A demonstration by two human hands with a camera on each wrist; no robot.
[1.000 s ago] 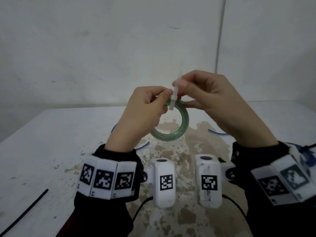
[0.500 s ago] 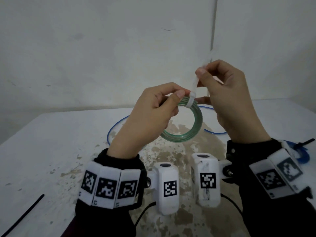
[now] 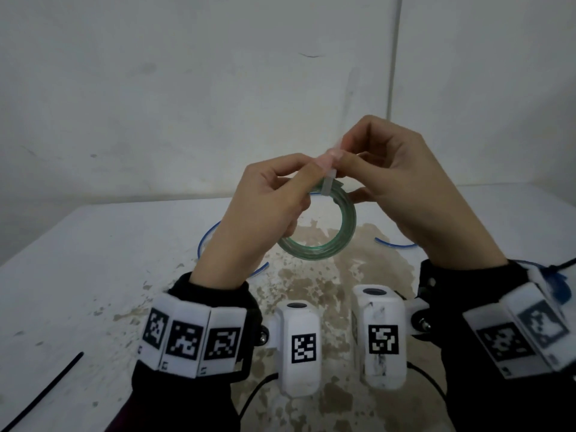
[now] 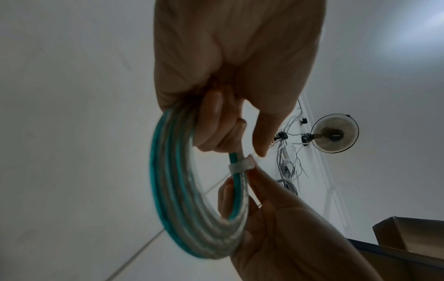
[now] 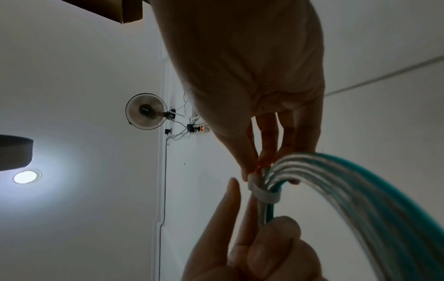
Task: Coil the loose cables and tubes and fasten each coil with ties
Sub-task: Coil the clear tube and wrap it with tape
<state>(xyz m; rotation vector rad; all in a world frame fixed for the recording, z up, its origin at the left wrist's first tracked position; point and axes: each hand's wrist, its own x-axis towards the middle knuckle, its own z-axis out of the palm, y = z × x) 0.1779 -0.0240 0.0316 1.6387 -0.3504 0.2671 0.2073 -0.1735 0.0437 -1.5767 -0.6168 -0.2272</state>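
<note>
A coil of green translucent tube [image 3: 327, 238] hangs in the air above the table between both hands. A white tie [image 3: 329, 184] is wrapped round its top. My left hand [image 3: 311, 179] grips the coil just beside the tie, fingers curled round the strands [image 4: 182, 199]. My right hand [image 3: 343, 169] pinches the tie at its upper end with thumb and finger [image 5: 254, 175]. The tie [image 5: 264, 194] sits snug across the bundled strands [image 5: 360, 190]. The tie's tail is hidden by the fingers.
A loose blue tube [image 3: 206, 241] curves on the white, stained table [image 3: 93, 275] behind the hands, with another stretch of it [image 3: 393, 243] to the right. A black tie [image 3: 40, 397] lies at the near left. A blue bundle [image 3: 558, 285] shows behind the right wrist.
Half a second ago my right hand had drawn the tie's tail up and to the right, away from the coil. It has now come back down to the tie beside my left thumb.
</note>
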